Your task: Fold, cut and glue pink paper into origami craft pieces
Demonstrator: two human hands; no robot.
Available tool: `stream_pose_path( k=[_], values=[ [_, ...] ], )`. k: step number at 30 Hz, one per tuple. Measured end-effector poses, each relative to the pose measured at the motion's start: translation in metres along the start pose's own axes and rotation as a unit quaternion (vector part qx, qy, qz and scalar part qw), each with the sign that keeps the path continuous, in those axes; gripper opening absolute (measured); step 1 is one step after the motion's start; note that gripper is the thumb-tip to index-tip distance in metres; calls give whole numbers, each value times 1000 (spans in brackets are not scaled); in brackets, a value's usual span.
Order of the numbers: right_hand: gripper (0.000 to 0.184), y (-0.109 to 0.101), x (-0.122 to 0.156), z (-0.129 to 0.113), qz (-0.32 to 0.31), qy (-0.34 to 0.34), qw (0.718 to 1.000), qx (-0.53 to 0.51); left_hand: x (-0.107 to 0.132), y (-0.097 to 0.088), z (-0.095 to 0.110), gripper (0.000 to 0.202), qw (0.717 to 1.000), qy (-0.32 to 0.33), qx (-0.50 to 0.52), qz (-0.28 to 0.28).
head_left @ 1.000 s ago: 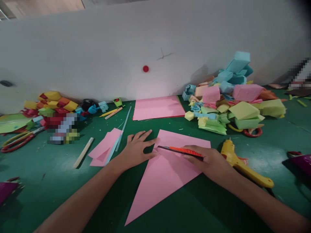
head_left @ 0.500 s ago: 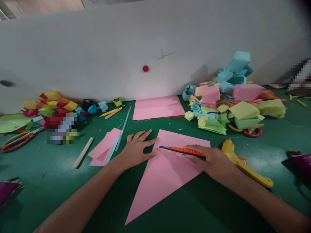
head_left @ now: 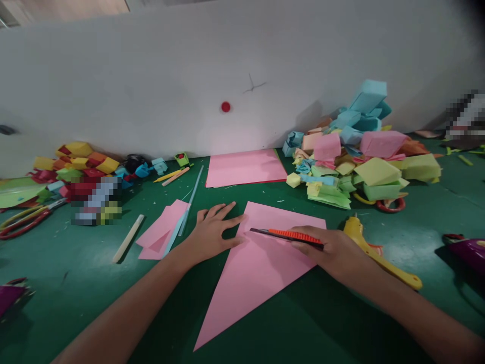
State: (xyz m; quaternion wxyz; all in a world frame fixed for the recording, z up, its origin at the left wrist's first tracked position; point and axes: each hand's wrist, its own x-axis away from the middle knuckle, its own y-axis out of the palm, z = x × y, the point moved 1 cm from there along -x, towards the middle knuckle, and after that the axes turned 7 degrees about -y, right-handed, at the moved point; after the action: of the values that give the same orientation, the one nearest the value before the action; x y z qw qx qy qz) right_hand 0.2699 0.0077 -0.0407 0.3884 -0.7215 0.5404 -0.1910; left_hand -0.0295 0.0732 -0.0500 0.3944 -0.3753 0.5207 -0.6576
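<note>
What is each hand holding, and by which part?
The right hand holds an orange utility knife by the rear of its handle, blade end over the pink paper triangle. The left hand holds nothing; it lies flat at the paper's edge.

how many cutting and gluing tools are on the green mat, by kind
utility knife: 1, held in the right hand
glue gun: 1, yellow, beside that hand
red-handled scissors: 2, one at far left, second pair half under the paper pile, so only its handles show
total: 4
</note>
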Motion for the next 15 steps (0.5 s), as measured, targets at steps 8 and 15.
stream_pose_path(
  k=[8, 15],
  values=[
    [33, -6, 1, 1, -11, 7, 1000, 4, -1, 2, -2, 56, 1000, 7, -6, 4],
    [36, -9, 2, 2, -24, -5, 1000, 10, 0, 3, -3, 55, 1000, 10, -3, 8]
  ],
)
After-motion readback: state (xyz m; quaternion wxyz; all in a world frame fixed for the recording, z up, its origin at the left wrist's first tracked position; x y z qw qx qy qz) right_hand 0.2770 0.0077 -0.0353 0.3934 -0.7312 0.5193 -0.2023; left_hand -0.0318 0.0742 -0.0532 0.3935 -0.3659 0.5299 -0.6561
